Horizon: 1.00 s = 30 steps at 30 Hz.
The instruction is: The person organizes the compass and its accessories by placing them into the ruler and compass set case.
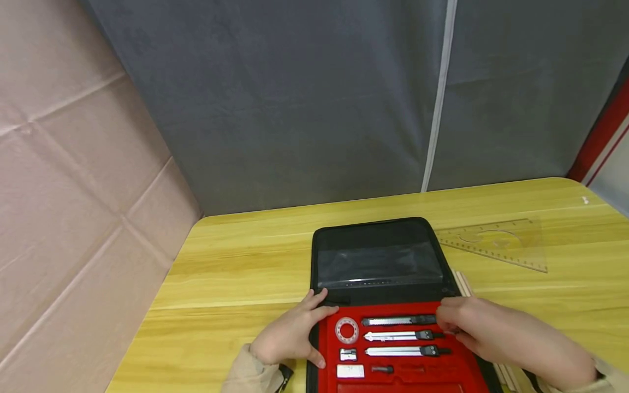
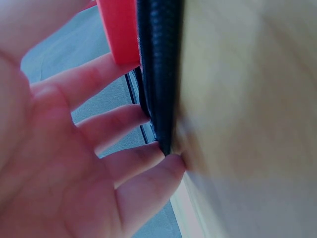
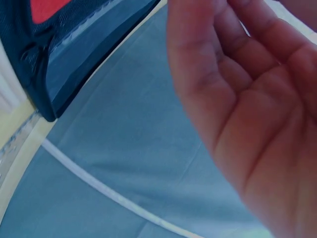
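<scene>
A zip-up drawing-instrument case lies unfolded, its red tray towards me. Spread fingers of my left hand rest along the tray's left edge. In the left wrist view, several fingertips touch the black rim. My right hand, fingers curled, pinches the right end of a slim black-and-silver tool in the tray's top row; the fingers hide that end. Below it lie two silver compasses. The right wrist view shows the curled hand, its fingertips out of frame.
A round white ring, a sharpener, a white eraser and a small dark piece sit in the tray. A clear set square lies to the right. Pale wooden sticks stick out beside the case.
</scene>
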Available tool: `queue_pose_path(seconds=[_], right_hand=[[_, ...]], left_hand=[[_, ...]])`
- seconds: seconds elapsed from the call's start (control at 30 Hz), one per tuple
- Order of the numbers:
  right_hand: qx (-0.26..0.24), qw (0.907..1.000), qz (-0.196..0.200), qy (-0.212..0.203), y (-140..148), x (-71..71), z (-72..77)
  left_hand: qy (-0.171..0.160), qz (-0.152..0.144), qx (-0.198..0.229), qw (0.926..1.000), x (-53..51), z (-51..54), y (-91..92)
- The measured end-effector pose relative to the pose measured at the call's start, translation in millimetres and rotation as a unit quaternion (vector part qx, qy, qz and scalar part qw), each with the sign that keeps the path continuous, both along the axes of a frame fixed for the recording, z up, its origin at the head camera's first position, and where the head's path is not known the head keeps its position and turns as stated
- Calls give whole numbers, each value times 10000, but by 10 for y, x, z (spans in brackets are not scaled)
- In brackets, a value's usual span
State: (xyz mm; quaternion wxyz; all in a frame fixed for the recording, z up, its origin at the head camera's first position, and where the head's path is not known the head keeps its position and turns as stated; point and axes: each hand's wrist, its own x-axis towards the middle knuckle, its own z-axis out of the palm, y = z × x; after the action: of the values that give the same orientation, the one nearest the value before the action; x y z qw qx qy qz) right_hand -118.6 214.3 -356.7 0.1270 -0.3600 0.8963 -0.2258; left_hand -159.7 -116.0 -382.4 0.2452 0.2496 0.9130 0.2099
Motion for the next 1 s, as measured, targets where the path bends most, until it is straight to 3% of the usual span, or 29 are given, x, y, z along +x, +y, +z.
queue_pose_path(seconds=[0.17,0.6,1.0], right_hand=[[46,9999,149,-10,-107,44,-13],[-99,9946,881,533,-348,92,-117],[39,9936,982,550,-490,149,-207]], left_hand=[[2,-3,4,10000,3,1,3],[34,-33,-11,10000,-1,-8,-1],[52,-56,11,10000,-3,9,0]])
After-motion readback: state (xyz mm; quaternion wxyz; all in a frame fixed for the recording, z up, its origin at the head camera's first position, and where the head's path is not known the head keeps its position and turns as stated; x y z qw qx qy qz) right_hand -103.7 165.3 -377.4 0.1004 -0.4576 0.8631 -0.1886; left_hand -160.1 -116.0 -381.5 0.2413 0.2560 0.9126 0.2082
